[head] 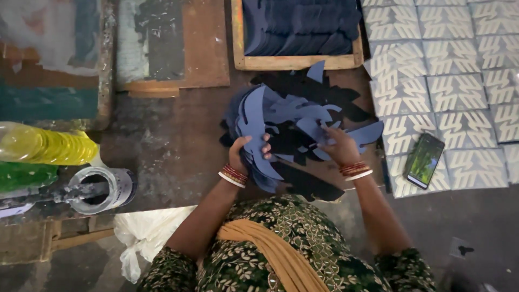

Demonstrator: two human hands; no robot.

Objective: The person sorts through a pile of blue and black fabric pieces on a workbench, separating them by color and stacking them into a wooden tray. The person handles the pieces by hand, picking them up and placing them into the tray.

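1. Blue cut-outs (259,127), thin flat pieces with curved, pointed lobes, lay fanned in a loose sheaf on the worn brown table (178,146), just in front of the person and below a wooden tray (294,62) stacked with more of the same dark blue sheet.
2. Her left hand (246,154) was wrapped around the lower edge of the sheaf, thumb over the top piece and fingers curled beneath, so the stack stood tilted up off the table.
3. Her right hand (338,146) lay on the spread pieces to the right, fingertips pressed together on the edge of one blue piece as if pinching it; how firmly, I could not tell.
4. Black cut-outs (308,186) of like shape lay under and around the blue ones.
5. To my eye the pieces looked light and bendy, like thin foam or felt sheet: they curved under their own weight, and the narrow tips would probably crease or tear if pulled.
6. Taking hold at the broad middle or the thick lower edge seemed safest, since loose pieces might slide over one another.
7. A phone (425,160) rested on the patterned white tiles (459,81) to the right; a tin (105,189) and a yellow bottle (46,145) stood on the left.
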